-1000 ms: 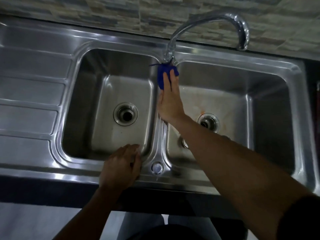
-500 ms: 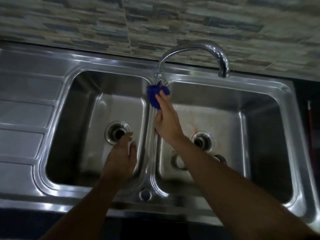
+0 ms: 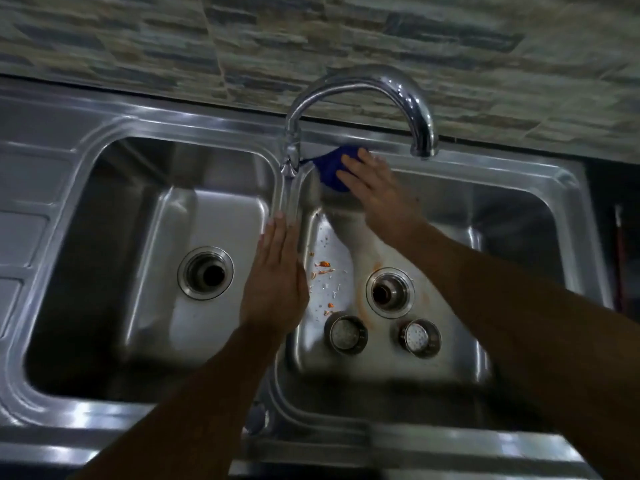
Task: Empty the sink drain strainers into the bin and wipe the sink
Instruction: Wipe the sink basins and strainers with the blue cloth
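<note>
A steel double sink (image 3: 104,133) fills the view. My right hand (image 3: 377,195) presses a blue cloth (image 3: 330,169) against the back wall of the right basin, just right of the tap's base. Flat and with fingers together, my left hand (image 3: 277,275) rests on the divider between the basins and holds nothing. Two round drain strainers (image 3: 346,334) (image 3: 419,337) stand on the right basin's floor near its front. Both drains (image 3: 205,273) (image 3: 389,291) are without strainers. Orange and white crumbs (image 3: 323,268) lie on the right basin's floor.
A curved chrome tap (image 3: 363,88) arches over the back rim, its spout above the right basin. A ribbed drainboard (image 3: 20,220) lies at the left. A stone-pattern tiled wall (image 3: 311,39) rises behind. A dark gap runs along the sink's right side.
My right hand has slid the blue cloth from the divider by the tap's base rightward onto the right basin's back wall. My left hand has moved from the front rim up onto the divider.
</note>
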